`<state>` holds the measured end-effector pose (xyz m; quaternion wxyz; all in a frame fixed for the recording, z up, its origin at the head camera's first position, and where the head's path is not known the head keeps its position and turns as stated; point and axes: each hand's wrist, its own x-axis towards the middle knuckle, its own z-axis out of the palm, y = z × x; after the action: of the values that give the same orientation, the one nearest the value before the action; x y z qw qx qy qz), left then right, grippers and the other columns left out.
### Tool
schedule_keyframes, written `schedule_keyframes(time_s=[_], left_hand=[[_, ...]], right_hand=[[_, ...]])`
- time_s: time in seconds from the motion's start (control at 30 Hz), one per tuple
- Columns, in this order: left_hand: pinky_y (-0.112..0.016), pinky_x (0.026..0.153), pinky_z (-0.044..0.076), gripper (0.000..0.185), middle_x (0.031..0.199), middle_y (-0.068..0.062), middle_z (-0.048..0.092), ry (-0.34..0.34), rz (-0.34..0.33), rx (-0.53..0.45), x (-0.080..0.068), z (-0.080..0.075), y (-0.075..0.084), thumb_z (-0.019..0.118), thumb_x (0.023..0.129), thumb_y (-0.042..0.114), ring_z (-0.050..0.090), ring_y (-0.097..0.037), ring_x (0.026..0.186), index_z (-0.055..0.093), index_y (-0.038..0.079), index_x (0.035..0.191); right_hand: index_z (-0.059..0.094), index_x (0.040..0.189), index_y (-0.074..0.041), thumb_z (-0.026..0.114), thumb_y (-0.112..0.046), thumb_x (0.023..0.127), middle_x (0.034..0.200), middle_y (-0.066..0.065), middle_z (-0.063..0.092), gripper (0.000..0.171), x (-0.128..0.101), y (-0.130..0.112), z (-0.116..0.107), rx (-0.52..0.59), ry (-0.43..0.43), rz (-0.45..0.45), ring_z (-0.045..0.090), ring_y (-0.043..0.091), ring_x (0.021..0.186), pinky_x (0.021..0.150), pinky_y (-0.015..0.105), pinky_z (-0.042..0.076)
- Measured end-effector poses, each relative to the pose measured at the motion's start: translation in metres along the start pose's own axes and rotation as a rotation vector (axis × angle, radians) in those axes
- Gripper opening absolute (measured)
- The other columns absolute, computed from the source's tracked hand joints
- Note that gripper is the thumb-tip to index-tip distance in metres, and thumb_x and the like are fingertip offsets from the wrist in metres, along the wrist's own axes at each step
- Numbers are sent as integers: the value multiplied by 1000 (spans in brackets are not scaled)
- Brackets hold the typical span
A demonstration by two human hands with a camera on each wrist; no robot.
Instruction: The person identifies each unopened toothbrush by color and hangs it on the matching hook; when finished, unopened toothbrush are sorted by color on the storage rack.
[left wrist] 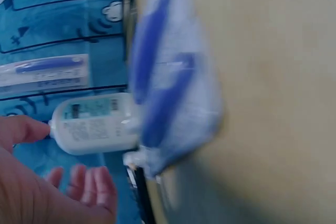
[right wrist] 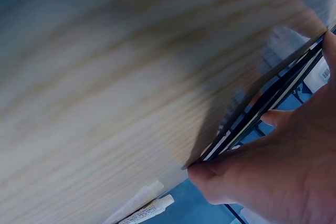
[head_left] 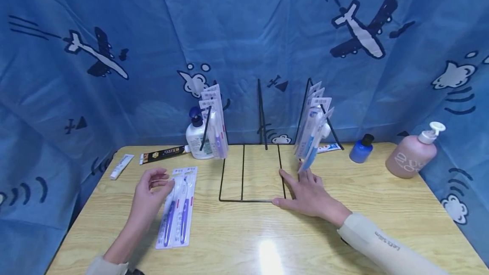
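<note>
My left hand (head_left: 150, 192) is over the left edge of a clear twin pack of purple toothbrushes (head_left: 177, 207) that lies on the table. In the left wrist view its thumb and fingers are apart with nothing between them, and the toothbrush pack (left wrist: 173, 77) looks blurred. My right hand (head_left: 305, 192) spreads its fingers at the right side of a black wire rack (head_left: 252, 200), with the thumb at the front corner. The right wrist view shows the thumb tip right at the rack's bar. Toothbrush packs hang on the rack's left arm (head_left: 214, 128) and right arm (head_left: 312, 133).
Behind the rack's left side stand a white pump bottle (head_left: 199, 139) and a black toothpaste tube (head_left: 164, 154). A small white tube (head_left: 122, 166) lies far left. To the right are another toothpaste tube (head_left: 329, 147), a blue bottle (head_left: 361, 150) and a pink pump bottle (head_left: 410, 156). A blue curtain (head_left: 237, 33) hangs behind.
</note>
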<state>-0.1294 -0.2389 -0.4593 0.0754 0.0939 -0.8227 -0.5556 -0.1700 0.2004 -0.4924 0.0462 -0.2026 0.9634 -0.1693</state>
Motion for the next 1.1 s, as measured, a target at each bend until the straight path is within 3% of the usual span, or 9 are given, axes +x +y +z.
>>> schedule_keyframes(time_s=[0.1,0.2,0.37,0.47,0.73,0.93,1.1], left_hand=[[-28,87,51,63,132,-21,58,-29,-96,170,-9,-8,-13,79,103,23,60,-27,110,47,-4,150],[-37,84,50,74,122,-21,60,-70,-149,306,-15,-14,-23,84,98,33,62,-32,106,47,-7,148],[-38,74,49,73,103,-17,66,-159,-164,422,-17,-13,-32,86,94,33,63,-29,91,50,-10,141],[-36,68,47,69,94,-13,64,-172,-158,462,-16,-11,-34,86,93,28,60,-25,80,52,-11,139],[-32,62,44,63,92,-11,57,-167,-217,391,-17,-17,-33,84,93,16,55,-24,80,55,-12,143],[-32,65,49,55,100,-12,65,-149,-238,277,-19,-26,-38,82,94,7,61,-23,83,56,-5,141],[-29,61,48,58,93,-6,70,-168,-280,148,-25,-34,-37,81,94,4,60,-19,76,53,-2,145]], right_hand=[[41,170,-15,63,-77,97,165,49,17,98,0,-1,1,9,-7,-1,23,65,153,115,78,31],[41,170,-15,62,-77,97,165,49,17,98,0,-3,2,7,-12,2,25,66,152,114,78,31],[41,170,-15,62,-76,98,165,49,17,97,0,-2,2,-1,-9,2,26,66,151,114,78,31],[41,170,-15,62,-77,98,165,50,17,97,1,-2,2,1,-7,-1,26,66,151,114,78,31],[42,169,-14,66,-74,97,164,51,19,97,1,1,3,0,16,-18,25,68,150,113,79,31],[43,168,-13,66,-73,97,164,52,17,97,2,2,5,16,17,-14,25,70,149,112,81,30],[43,169,-13,65,-75,97,164,51,17,97,2,2,6,16,5,1,27,72,147,111,81,30]])
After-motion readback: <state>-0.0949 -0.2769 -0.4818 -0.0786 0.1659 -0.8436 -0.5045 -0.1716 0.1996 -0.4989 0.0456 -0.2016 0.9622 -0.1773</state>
